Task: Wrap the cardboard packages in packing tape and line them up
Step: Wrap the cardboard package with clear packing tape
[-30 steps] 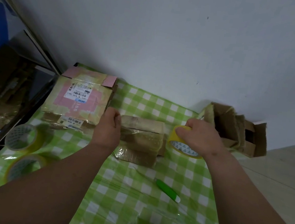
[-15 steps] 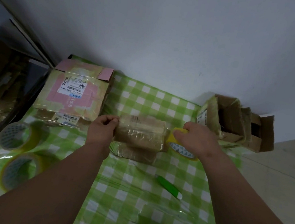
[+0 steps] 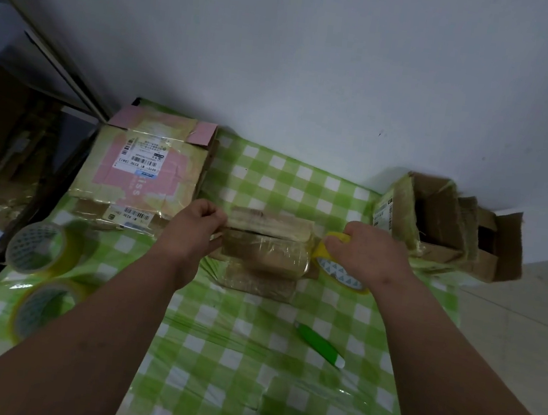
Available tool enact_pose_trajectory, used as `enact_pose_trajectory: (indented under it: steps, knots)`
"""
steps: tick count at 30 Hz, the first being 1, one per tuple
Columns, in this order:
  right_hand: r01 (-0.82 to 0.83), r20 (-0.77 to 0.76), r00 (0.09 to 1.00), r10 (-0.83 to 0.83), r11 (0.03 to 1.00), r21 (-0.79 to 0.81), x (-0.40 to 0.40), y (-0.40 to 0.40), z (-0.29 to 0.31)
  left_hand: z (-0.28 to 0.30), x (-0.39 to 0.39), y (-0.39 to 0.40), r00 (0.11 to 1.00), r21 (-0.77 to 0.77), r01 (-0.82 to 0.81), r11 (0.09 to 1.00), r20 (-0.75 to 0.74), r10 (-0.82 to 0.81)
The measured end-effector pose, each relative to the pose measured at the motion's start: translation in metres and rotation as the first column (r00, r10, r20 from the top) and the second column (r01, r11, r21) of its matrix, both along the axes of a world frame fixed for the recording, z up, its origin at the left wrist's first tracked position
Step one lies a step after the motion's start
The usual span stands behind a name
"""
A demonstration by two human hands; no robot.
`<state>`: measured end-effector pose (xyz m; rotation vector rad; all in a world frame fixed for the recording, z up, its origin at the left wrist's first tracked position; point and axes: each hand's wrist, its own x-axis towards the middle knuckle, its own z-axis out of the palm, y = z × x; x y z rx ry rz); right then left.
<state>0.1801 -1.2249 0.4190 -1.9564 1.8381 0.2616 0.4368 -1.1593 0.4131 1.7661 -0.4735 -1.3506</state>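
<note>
Left hand [image 3: 193,232] curled on the taped cardboard package's [image 3: 265,253] left end, right hand [image 3: 368,253] gripping a yellow tape roll [image 3: 334,268] at its right end.

Green-white checked cloth [image 3: 269,179]; yellow tape roll [image 3: 337,270]; pink-patched box [image 3: 152,171].

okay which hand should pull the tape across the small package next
Probably the right hand: it already grips the yellow tape roll at the small package's right end, while the left hand holds its left end.

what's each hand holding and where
Right hand grips the tape roll over its top rim; left hand holds the package at its left end.
</note>
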Motion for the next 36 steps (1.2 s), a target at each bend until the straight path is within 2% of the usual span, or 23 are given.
enact_pose_trajectory:
  steps: [2, 7, 11, 15, 18, 23, 28, 34, 36]
  knots:
    - [-0.002, -0.008, 1.000, 0.002, 1.000, 0.002, 0.001, 0.000, 0.000, 0.002, -0.001, -0.001, 1.000, -0.012, 0.008, 1.000, -0.014, -0.008]
    - [0.003, -0.028, 1.000, -0.003, 1.000, 0.016, 0.000, -0.001, 0.000, -0.003, -0.007, -0.001, 0.989, 0.010, -0.044, 0.999, 0.139, 0.042]
    - [0.009, -0.017, 1.000, -0.009, 0.999, 0.032, -0.002, -0.001, 0.001, -0.013, -0.007, 0.003, 0.985, 0.021, -0.082, 0.996, 0.154, 0.077]
    - [0.016, -0.018, 1.000, -0.015, 0.999, 0.030, -0.002, 0.000, 0.003, -0.017, -0.006, 0.000, 0.970, 0.053, -0.039, 0.998, 0.243, 0.025]
    - [0.018, -0.023, 1.000, -0.017, 1.000, 0.024, -0.001, 0.001, 0.001, -0.017, -0.006, 0.000, 0.922, 0.085, 0.041, 0.995, 0.381, -0.071]
    - [0.032, -0.005, 0.999, -0.032, 0.999, 0.027, -0.003, 0.002, -0.002, -0.017, -0.008, -0.005, 0.831, 0.139, 0.129, 0.982, 0.524, -0.184]
    - [0.056, 0.042, 0.998, -0.055, 0.998, -0.002, 0.001, 0.005, -0.006, -0.024, -0.014, -0.007, 0.738, 0.167, 0.156, 0.974, 0.635, -0.227]
    - [0.068, 0.011, 0.998, -0.067, 0.997, -0.029, 0.009, 0.007, -0.010, -0.028, -0.019, -0.001, 0.811, 0.036, 0.076, 0.996, 0.580, -0.083]
    - [0.064, -0.006, 0.998, -0.065, 0.997, -0.038, 0.012, 0.008, -0.011, -0.028, -0.021, 0.002, 0.801, 0.026, 0.089, 0.996, 0.592, -0.087]
